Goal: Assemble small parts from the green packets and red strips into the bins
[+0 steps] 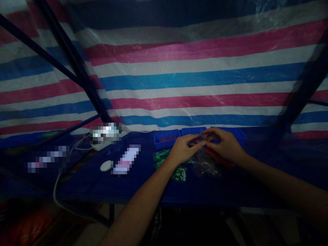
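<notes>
My left hand and my right hand meet above the table, fingertips pinched together. Whatever lies between them is too small and dark to make out. Under the hands is a heap of clear plastic wrappers. Green shiny packets are spread below and left of my left hand. A red flat thing lies beneath my right hand, partly covered by it. Behind the hands stand a blue tray with reddish contents, a second blue tray, and another blue tray partly hidden by my right hand.
The blue table carries a blurred-out phone-like slab, a white oval object and a white power strip with cables. Dark metal poles slant at left. A striped tarp hangs behind the table.
</notes>
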### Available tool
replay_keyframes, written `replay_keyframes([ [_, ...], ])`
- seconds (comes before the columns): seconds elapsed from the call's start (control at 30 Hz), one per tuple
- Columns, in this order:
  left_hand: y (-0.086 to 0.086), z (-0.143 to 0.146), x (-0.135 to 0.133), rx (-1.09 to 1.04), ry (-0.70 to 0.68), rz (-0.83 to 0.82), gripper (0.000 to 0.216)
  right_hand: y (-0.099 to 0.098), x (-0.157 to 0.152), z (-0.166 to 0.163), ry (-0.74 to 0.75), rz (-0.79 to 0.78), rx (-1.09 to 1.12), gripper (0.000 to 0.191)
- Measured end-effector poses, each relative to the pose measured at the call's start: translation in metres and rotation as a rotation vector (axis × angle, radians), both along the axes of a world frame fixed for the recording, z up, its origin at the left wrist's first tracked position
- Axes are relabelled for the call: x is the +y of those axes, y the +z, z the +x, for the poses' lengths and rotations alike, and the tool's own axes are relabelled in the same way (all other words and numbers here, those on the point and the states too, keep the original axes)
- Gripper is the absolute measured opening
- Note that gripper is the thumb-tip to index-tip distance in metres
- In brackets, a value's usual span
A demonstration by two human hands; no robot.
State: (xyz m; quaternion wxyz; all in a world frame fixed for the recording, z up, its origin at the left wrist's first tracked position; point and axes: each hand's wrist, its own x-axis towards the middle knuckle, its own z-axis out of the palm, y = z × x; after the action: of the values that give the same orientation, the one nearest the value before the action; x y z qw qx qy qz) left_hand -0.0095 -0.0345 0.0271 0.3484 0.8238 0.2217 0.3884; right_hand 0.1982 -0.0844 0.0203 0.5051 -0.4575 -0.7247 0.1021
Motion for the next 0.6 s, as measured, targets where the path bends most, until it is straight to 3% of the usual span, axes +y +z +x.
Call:
replay_keyframes([
  [0.2,0.002,-0.002,0.005,0.048,0.004,0.039,0.032,0.001,-0.003,-0.005,0.136,-0.058,-0.062,0.043],
  [0.43,-0.004,-0.002,0.013,0.027,-0.003,-0.07,0.031,0.007,-0.004,-0.006,-0.046,0.075,-0.005,0.034],
  [0.6,-0.008,-0.001,0.011,-0.011,-0.14,-0.184,0.035,0.004,0.0,-0.002,0.03,-0.013,0.105,0.042],
])
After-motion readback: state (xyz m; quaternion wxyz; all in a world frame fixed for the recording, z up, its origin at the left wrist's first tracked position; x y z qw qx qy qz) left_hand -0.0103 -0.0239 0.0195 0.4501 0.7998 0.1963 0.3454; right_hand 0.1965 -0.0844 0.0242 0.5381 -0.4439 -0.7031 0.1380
